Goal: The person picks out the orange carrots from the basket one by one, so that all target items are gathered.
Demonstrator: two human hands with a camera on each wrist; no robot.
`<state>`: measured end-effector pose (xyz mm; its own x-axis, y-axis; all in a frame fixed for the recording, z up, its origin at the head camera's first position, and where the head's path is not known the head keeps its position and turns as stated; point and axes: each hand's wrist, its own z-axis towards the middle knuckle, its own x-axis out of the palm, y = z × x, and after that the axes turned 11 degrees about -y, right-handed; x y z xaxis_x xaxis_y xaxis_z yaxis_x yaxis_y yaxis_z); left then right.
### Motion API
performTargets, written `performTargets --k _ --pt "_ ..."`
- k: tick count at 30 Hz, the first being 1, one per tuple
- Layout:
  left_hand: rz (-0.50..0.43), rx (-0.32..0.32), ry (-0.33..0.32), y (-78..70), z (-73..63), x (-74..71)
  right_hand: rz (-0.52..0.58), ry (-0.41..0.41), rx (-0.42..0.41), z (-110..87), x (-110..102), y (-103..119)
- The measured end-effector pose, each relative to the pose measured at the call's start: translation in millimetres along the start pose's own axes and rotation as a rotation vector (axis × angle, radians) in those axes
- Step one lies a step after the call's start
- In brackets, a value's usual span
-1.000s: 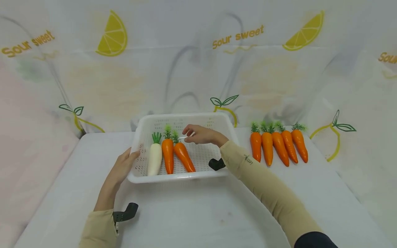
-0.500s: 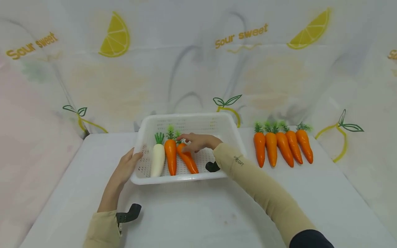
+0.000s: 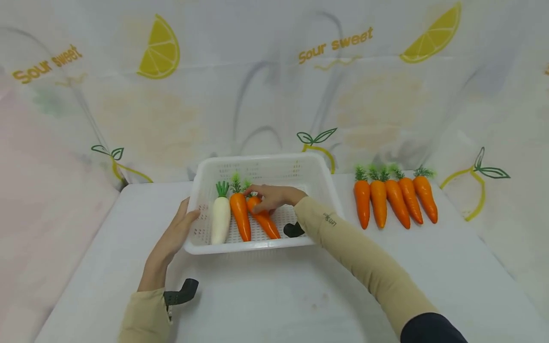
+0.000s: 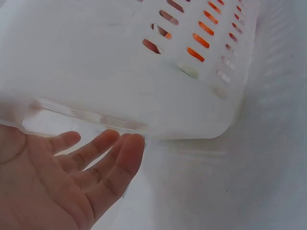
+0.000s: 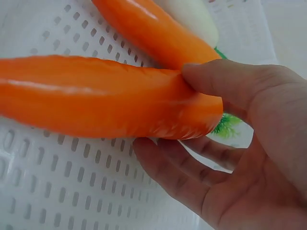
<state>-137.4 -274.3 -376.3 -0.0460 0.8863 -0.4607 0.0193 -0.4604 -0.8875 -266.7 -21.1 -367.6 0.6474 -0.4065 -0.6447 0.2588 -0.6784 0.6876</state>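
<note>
A white perforated plastic basket (image 3: pixel 253 246) holds a white radish (image 3: pixel 220 221) at its left, a carrot (image 3: pixel 240 216) in the middle and another carrot (image 3: pixel 269 226) to the right. My right hand (image 3: pixel 274 197) reaches inside and grips that right-hand carrot by its thick top end. In the right wrist view, the thumb presses one side of the carrot (image 5: pixel 86 98) and the fingers lie along the other. At the basket's left side, my left hand (image 3: pixel 177 229) holds the rim, thumb over the edge and fingers outside. Those fingers (image 4: pixel 117 172) curve at the basket's outer wall in the left wrist view.
Several more carrots (image 3: pixel 396 205) lie in a row on the white table (image 3: pixel 266 295), right of the basket, leafy ends away from me. Behind the table hangs a white cloth (image 3: pixel 206 109) printed with lemons. Black cameras sit on both wrists.
My right hand has come down from above the basket onto the right-hand carrot and now grips it. The tips of both carrots in the basket have shifted right. My left hand stays at the rim.
</note>
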Motion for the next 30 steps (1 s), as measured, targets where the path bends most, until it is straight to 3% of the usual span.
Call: performTargets --k 20,30 --pt "0.033 -0.03 -0.022 2.0 1.9 3.4 0.023 -0.081 0.033 -12.1 -11 1" --pt "0.043 -0.049 -0.019 -0.5 3.8 2.6 0.152 -0.151 -0.027 -39.7 -32 -7"
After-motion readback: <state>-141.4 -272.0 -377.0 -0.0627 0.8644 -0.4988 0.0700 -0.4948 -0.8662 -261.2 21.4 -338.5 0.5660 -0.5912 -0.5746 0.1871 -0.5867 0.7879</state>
